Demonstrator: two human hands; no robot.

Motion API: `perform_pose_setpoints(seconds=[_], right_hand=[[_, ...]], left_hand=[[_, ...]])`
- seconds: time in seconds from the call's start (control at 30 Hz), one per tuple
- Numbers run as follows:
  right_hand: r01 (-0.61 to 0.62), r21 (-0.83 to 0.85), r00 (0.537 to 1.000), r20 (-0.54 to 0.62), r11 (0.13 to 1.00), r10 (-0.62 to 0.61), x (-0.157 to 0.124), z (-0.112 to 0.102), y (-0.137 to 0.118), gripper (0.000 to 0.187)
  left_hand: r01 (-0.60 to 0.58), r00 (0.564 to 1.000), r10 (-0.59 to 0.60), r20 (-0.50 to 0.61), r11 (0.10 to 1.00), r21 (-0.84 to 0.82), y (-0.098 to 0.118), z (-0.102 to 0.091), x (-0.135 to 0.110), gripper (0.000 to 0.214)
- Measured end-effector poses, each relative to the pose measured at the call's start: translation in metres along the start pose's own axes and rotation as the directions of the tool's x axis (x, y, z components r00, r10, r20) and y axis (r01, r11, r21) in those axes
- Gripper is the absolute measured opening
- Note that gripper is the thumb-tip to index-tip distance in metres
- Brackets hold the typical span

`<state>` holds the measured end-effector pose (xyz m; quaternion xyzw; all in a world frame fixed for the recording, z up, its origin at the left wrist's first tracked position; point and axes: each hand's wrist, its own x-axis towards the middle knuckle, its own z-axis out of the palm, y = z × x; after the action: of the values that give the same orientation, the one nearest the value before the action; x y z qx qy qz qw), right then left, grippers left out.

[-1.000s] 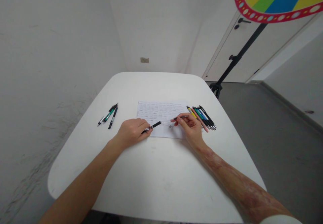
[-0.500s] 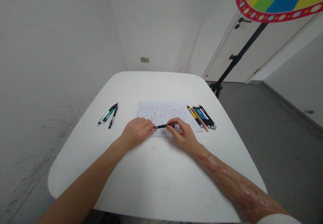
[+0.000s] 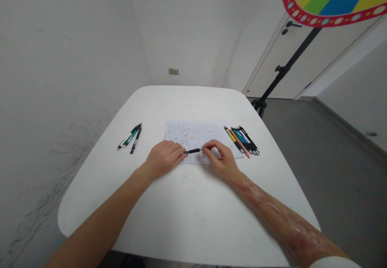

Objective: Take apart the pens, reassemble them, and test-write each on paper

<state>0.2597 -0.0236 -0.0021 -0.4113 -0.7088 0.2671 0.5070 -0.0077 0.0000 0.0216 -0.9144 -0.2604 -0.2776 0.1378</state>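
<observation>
1. If the paper (image 3: 198,130) marks the clock's centre, the tabletop's (image 3: 184,207) left edge runs beyond 9 o'clock, alongside a scuffed wall (image 3: 60,70).
2. At 9 o'clock, inside that edge, several pens (image 3: 130,138) lie in a loose bunch, with bare white surface between them and the paper.
3. At 8 o'clock the left hand (image 3: 165,157) is closed around one end of a black pen (image 3: 194,150), over the paper's near part.
4. The pen spans between both hands; open white surface stretches toward 12 and 6 o'clock.
5. At 4 o'clock the right hand (image 3: 220,157) pinches the pen's other end between thumb and finger; the detail there is too small to tell.
6. At 3 o'clock a row of coloured pens (image 3: 241,143) stands in the way, just beside that hand.
7. Beyond the right edge, toward 1 and 2 o'clock, a black stand (image 3: 292,61) carries a coloured wheel (image 3: 335,2) before a door (image 3: 273,80).
</observation>
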Motion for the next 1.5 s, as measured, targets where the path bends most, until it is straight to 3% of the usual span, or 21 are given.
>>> perform_pose_setpoints(seconds=[0.2, 0.33, 0.43, 0.63, 0.83, 1.1, 1.5], right_hand=[[0.047, -0.135, 0.998, -0.029, 0.990, -0.051, 0.001, -0.007, 0.004, 0.011], [0.079, -0.391, 0.995, 0.084, 0.917, -0.050, 0.004, -0.012, 0.011, 0.013], [0.058, -0.453, 0.987, 0.157, 0.889, 0.015, 0.006, -0.012, 0.015, 0.005], [0.013, -0.395, 0.982, 0.177, 0.918, 0.062, 0.005, -0.011, 0.017, 0.007], [0.045, -0.335, 0.982, 0.189, 0.941, 0.020, 0.005, -0.010, 0.019, 0.012], [0.076, -0.031, 0.997, -0.004, 0.997, -0.076, 0.005, -0.009, 0.008, 0.008], [0.063, 0.013, 0.997, 0.033, 0.998, -0.064, 0.005, -0.008, 0.004, 0.009]], left_hand=[[0.017, 1.000, -0.017, 0.017, 1.000, 0.006, -0.003, 0.002, -0.002, 0.024], [0.035, 0.999, -0.036, 0.039, 0.999, 0.024, -0.004, 0.003, -0.003, 0.025], [0.035, 0.999, -0.036, 0.041, 0.999, 0.027, -0.004, 0.003, -0.002, 0.025], [0.030, 0.999, -0.031, 0.039, 0.999, 0.030, -0.003, 0.004, -0.002, 0.027], [0.033, 0.998, -0.034, 0.062, 0.999, 0.021, -0.004, 0.004, -0.003, 0.027], [0.016, 0.998, -0.017, 0.068, 1.000, 0.023, -0.005, 0.005, -0.003, 0.027], [0.015, 0.998, -0.016, 0.063, 0.999, 0.029, -0.004, 0.004, -0.002, 0.027]])
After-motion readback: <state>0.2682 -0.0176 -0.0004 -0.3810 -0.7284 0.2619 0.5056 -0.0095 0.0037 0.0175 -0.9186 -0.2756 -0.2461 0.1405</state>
